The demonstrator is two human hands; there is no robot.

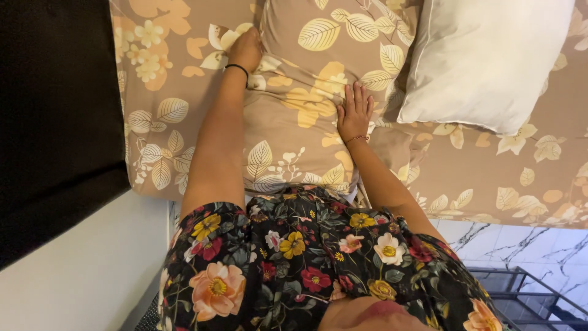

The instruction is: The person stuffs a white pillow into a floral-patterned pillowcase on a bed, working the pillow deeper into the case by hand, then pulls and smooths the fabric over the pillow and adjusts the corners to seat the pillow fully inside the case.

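Observation:
A tan pillow (306, 116) with a yellow and white leaf print lies on a bed with a matching sheet (490, 178). My left hand (246, 49), with a black band at the wrist, is curled over the pillow's far left corner and grips the fabric. My right hand (354, 113), with a thin red thread at the wrist, rests flat on the pillow's right side, palm down and fingers apart. My black flowered dress (294, 257) fills the bottom of the view.
A plain white pillow (490, 61) lies at the upper right, beside the floral one. A black panel (55, 122) and a white surface (79, 270) stand on the left. White marble floor (527, 242) and a dark metal rack (527, 294) show at the lower right.

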